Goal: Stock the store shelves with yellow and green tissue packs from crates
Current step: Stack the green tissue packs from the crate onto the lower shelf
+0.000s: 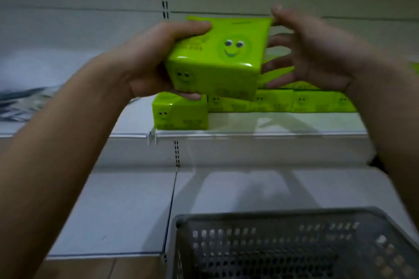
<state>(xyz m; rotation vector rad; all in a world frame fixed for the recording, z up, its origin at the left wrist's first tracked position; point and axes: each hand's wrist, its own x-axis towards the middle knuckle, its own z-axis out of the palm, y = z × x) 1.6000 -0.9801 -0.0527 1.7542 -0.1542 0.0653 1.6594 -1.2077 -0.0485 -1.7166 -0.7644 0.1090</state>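
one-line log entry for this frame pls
stage: placing | left hand: grips green pack | right hand: fingers spread at pack's right end | shelf: green row | crate: below

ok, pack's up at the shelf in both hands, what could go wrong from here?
1. The held green pack is tilted; set down that way it may land skewed.
2. It hangs just above the front pack, which sits at the shelf lip and could be knocked off.
3. The right hand touches only its far corner, so the left hand carries most.
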